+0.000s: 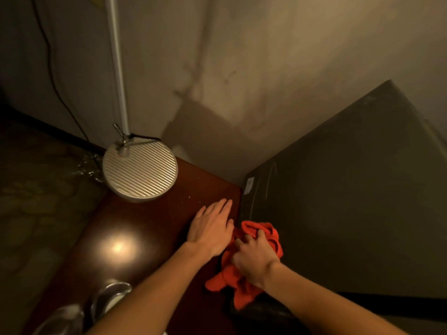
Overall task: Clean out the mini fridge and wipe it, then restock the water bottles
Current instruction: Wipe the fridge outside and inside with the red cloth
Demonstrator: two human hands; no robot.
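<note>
I see my right hand (254, 258) with its fingers (260, 235) bunched into the red cloth (227, 276) at the surface's (135, 240) right edge, against the dark fridge (350, 201) side. My left hand (210, 228) lies flat, fingers straight, just beside it. The lamp base (140, 169) overhangs the far-left corner (open wood sits between).

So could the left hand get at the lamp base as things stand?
Probably yes: the left hand lies flat and holds nothing on the table, and bare tabletop lies between it and the lamp base.
</note>
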